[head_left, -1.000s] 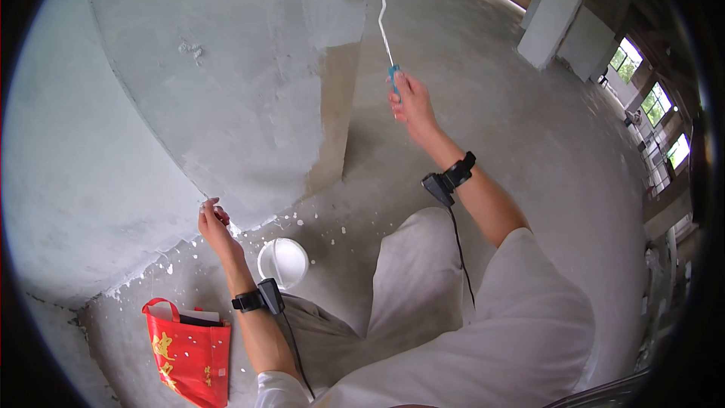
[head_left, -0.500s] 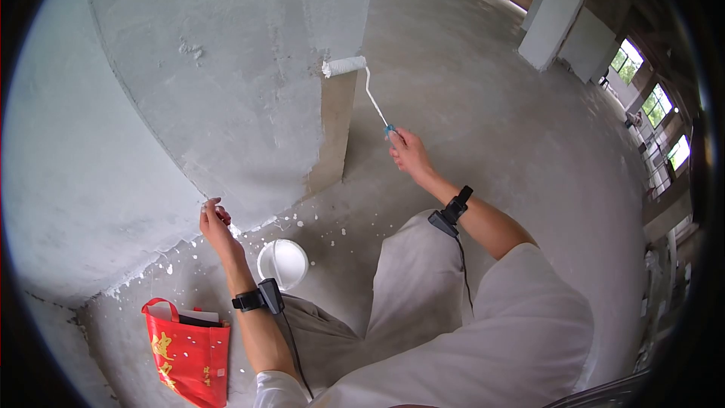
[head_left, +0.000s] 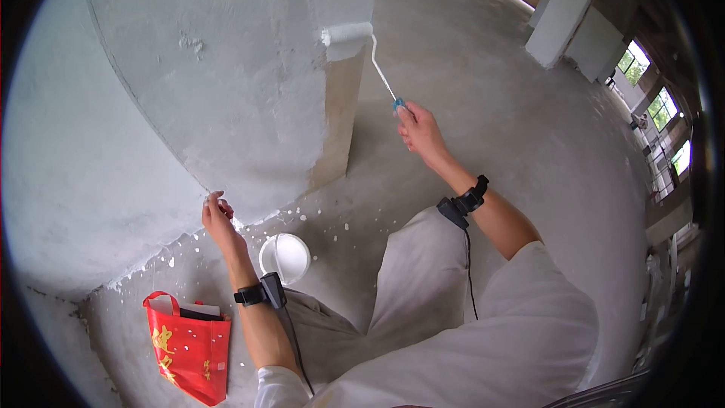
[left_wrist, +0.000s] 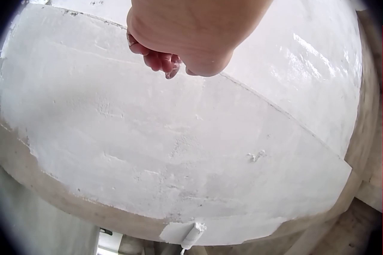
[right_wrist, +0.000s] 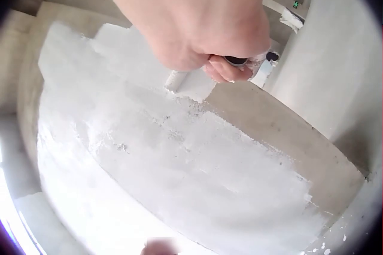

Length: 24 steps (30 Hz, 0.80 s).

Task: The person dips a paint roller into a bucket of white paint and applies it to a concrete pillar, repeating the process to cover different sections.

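My right hand (head_left: 421, 134) grips the blue handle (head_left: 399, 104) of a paint roller. Its white sleeve (head_left: 347, 33) lies across the outer edge of the wall (head_left: 234, 83), at the top of a bare tan strip (head_left: 341, 106). In the right wrist view the sleeve (right_wrist: 175, 80) is partly hidden behind that hand (right_wrist: 221, 34). My left hand (head_left: 220, 219) holds nothing, its fingers loosely bent close to the wall's inner corner line. From the left wrist, the roller sleeve (left_wrist: 194, 234) shows at the far edge of the white-coated surface.
A white bucket (head_left: 305, 270) with white paint stands on the floor below, between the left forearm and the wall. Left of that arm is a red bag (head_left: 192, 355) with gold characters. White splashes dot the floor along the wall's foot. A pillar (head_left: 563, 11) stands farther back.
My right hand rolled the sleeve down the wall's edge, then partway back up. White paint now covers the upper end of the tan strip. The left hand stayed nearly still.
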{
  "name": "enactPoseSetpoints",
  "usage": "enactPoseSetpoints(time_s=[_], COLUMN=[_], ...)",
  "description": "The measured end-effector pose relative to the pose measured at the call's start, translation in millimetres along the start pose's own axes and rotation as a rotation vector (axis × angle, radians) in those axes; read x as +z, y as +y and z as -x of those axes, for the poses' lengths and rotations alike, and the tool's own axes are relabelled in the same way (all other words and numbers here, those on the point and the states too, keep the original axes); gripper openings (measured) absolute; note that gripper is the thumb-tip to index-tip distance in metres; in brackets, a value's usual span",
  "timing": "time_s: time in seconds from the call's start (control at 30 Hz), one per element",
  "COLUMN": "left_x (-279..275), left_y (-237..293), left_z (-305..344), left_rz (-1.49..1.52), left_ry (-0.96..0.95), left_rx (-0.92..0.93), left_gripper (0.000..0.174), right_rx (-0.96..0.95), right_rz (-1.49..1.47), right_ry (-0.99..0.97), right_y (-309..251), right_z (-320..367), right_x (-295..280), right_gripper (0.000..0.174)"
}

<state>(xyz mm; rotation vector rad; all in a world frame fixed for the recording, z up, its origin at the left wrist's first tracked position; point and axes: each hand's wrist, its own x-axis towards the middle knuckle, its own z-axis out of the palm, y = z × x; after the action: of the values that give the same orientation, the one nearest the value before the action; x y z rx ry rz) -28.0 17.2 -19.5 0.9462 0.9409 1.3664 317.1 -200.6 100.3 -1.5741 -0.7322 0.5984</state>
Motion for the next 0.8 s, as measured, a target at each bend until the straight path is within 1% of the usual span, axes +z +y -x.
enactPoseSetpoints(time_s=[0.07, 0.1, 0.17, 0.2, 0.27, 0.3, 0.37, 0.43, 0.6, 0.8], left_x=[0, 1, 2, 2, 3, 4, 6, 6, 3, 0], left_y=[-1, -1, -3, -7, -8, -8, -6, -3, -3, -4], left_z=[1, 1, 1, -1, -2, -2, -1, 2, 1, 0], left_rz=[-0.001, -0.005, -0.008, -0.007, -0.011, -0.005, -0.002, -0.010, -0.015, -0.001], left_ry=[-0.004, -0.001, 0.002, -0.002, -0.007, -0.009, -0.010, -0.008, -0.003, -0.002], left_rx=[-0.010, -0.012, -0.012, -0.014, -0.016, -0.019, -0.022, -0.013, -0.017, -0.018], left_gripper=[0.022, 0.022, 0.022, 0.022, 0.022, 0.022, 0.021, 0.022, 0.023, 0.023], right_rx=[-0.063, -0.062, -0.002, -0.002, 0.175, 0.177, 0.248, 0.242, 0.189, 0.107], right_rz=[0.218, 0.218, 0.298, 0.297, 0.296, 0.294, 0.207, 0.180, 0.127, 0.001], right_ry=[0.031, 0.031, 0.016, 0.017, -0.023, -0.024, -0.040, -0.028, 0.006, -0.016], right_y=[12, 19, 34, 38, 43, 47, 53, 53, 30, -16], right_z=[5, 10, 21, 23, 27, 26, 24, 24, 26, 29], right_x=[0, 0, 1, 1, 1, 2, 3, 5, 9, 21], right_gripper=[0.026, 0.026, 0.027, 0.027, 0.027, 0.027, 0.028, 0.029, 0.033, 0.028])
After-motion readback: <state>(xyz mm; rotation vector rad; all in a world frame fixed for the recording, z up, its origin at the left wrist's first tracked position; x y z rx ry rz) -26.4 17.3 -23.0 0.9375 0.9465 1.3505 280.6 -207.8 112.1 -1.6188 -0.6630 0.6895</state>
